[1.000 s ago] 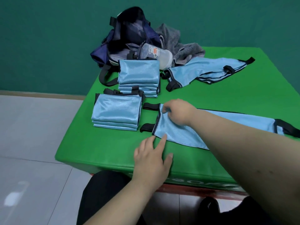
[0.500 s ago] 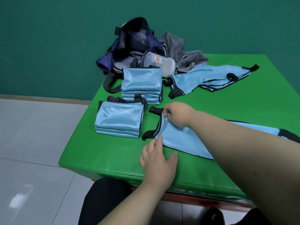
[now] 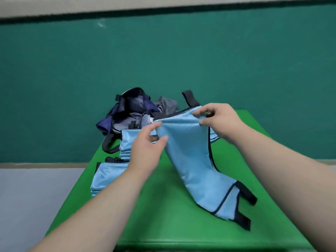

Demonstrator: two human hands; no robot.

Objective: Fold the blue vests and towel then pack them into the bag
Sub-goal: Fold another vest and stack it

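Blue vest: one, lifted at its upper edge above the green bench, lower end with black straps trailing onto the bench near the right front. Dark piping along the right edge; one black strap standing up past the top corner.
Left hand: fingers pinched on the vest's upper left corner.
Right hand: fingers pinched on the upper right corner, cloth stretched between both hands.
Folded vests: two stacks, the far stack and the near stack, one behind the other along the bench's left edge, partly hidden by the left forearm; count per stack not readable.
Bag: one, dark blue, mouth open, at the far left end, a strap hanging over the edge.
Grey towel: one, crumpled just right of the bag, behind the raised vest.
Open room: bare bench in front centre and to the right.
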